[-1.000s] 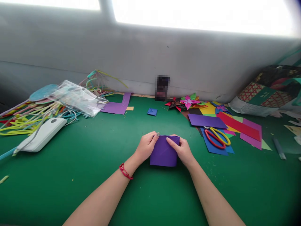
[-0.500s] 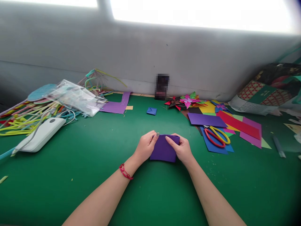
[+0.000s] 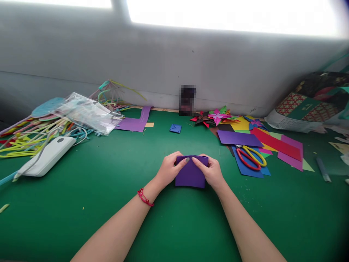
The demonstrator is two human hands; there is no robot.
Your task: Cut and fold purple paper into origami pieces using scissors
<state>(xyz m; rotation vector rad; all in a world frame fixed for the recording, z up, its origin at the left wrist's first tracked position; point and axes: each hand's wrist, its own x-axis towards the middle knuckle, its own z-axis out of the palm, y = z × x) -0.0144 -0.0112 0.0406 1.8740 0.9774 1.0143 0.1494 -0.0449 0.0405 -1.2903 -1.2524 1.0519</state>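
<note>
A folded sheet of purple paper (image 3: 190, 176) is held up over the green table, its folded edge at the top. My left hand (image 3: 173, 168) pinches its upper left part, thumb on the near face and fingers behind. From the other side my right hand (image 3: 209, 170) grips the upper right part the same way, its thumb close to the left thumb near the top edge. The fingers behind the paper are mostly hidden. Farther back on the table lies a small folded blue paper piece (image 3: 175, 128).
Scissors (image 3: 251, 158) with red and yellow handles lie on coloured paper sheets (image 3: 290, 149) at right. Folded paper stars (image 3: 218, 116) sit by the wall. At left are a white glue gun (image 3: 49, 156), pipe cleaners (image 3: 27, 140) and a clear plastic bag (image 3: 87, 112).
My left thumb has moved right, from the paper's top left corner onto its near face beside the right thumb. The right hand keeps its grip.
</note>
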